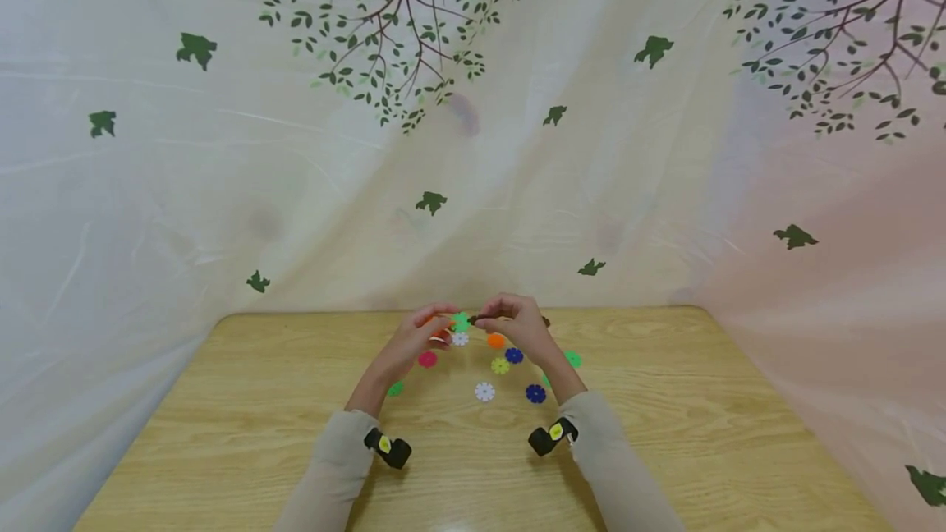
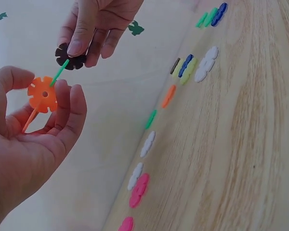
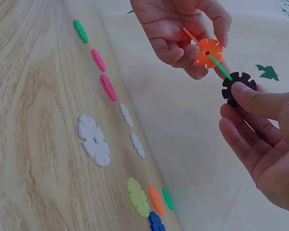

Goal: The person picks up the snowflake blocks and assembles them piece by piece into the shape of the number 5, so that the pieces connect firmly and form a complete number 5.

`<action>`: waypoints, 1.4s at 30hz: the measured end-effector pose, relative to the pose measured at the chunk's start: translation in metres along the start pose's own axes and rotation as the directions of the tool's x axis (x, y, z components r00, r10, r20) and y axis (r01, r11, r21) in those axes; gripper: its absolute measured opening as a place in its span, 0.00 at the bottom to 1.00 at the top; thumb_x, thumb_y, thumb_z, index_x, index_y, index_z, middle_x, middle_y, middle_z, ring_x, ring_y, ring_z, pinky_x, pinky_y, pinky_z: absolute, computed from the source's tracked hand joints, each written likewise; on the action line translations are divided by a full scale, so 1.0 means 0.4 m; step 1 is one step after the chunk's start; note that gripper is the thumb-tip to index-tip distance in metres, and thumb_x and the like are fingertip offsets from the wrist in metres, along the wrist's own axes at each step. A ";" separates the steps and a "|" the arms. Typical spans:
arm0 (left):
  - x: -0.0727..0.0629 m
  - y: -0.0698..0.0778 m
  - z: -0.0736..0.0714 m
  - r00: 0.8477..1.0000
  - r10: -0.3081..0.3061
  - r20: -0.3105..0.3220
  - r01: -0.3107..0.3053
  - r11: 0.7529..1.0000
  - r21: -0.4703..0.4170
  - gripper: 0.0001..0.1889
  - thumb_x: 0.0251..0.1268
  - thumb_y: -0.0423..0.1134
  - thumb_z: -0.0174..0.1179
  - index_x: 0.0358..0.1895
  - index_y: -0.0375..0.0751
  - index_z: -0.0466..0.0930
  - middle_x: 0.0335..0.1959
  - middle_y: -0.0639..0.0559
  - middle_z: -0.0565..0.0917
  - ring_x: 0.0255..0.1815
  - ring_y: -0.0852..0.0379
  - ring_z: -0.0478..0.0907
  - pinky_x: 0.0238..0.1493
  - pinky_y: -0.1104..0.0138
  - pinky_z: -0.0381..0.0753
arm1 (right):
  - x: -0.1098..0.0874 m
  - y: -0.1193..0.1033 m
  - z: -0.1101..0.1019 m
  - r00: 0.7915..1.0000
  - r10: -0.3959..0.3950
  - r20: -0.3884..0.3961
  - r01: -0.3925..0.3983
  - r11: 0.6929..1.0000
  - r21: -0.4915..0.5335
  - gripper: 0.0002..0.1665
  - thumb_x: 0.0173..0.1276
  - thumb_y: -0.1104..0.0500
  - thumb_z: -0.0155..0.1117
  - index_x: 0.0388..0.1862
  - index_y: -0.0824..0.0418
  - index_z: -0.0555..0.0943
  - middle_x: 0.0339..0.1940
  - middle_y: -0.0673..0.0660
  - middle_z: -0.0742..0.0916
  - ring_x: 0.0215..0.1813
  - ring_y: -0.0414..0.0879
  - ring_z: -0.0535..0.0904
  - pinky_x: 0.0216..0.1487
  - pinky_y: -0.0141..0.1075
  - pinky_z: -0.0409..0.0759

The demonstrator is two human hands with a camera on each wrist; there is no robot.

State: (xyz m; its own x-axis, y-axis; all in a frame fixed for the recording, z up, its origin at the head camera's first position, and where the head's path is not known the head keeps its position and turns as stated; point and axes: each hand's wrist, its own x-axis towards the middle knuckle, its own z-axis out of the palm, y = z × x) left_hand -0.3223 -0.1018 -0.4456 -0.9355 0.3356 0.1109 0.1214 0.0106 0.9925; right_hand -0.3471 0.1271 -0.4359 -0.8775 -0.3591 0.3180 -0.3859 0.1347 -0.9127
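My left hand (image 1: 406, 345) holds a small joined piece of notched, flower-shaped plastic discs above the far part of the table. It has an orange disc (image 2: 36, 90), another orange disc seen edge-on (image 2: 30, 120), and a green disc (image 2: 59, 72) seen as a thin line. With thumb and fingers, my right hand (image 1: 523, 329) pinches a dark brown, nearly black disc (image 3: 240, 77). The green disc's edge meets the dark disc's rim in both wrist views; whether its slot is engaged I cannot tell. Left fingers curl around the orange discs, partly hiding them.
Loose discs lie on the wooden table (image 1: 665, 433) beneath and between the hands: white (image 1: 484, 392), blue (image 1: 535, 393), yellow (image 1: 500, 365), orange (image 1: 496, 341), pink (image 1: 427, 360) and green (image 1: 572, 360). A leaf-printed cloth (image 1: 332, 228) hangs behind the table's back edge.
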 end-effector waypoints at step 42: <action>-0.007 0.015 0.007 0.995 0.099 -0.010 -0.097 0.987 0.126 0.18 0.65 0.33 0.69 0.57 0.35 0.80 0.62 0.38 0.79 0.49 0.56 0.82 0.49 0.70 0.84 | -0.004 -0.014 0.008 0.995 -0.087 0.052 0.088 0.996 -0.032 0.06 0.64 0.67 0.73 0.39 0.69 0.88 0.37 0.63 0.91 0.36 0.41 0.88 0.39 0.36 0.88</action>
State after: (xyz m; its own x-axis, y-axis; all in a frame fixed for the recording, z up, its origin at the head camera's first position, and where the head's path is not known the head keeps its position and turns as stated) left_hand -0.3180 -0.0999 -0.4400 -0.9223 0.3254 0.2087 0.2519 0.0963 0.9630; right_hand -0.3429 0.1241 -0.4321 -0.8249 -0.4167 0.3820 -0.4706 0.1316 -0.8725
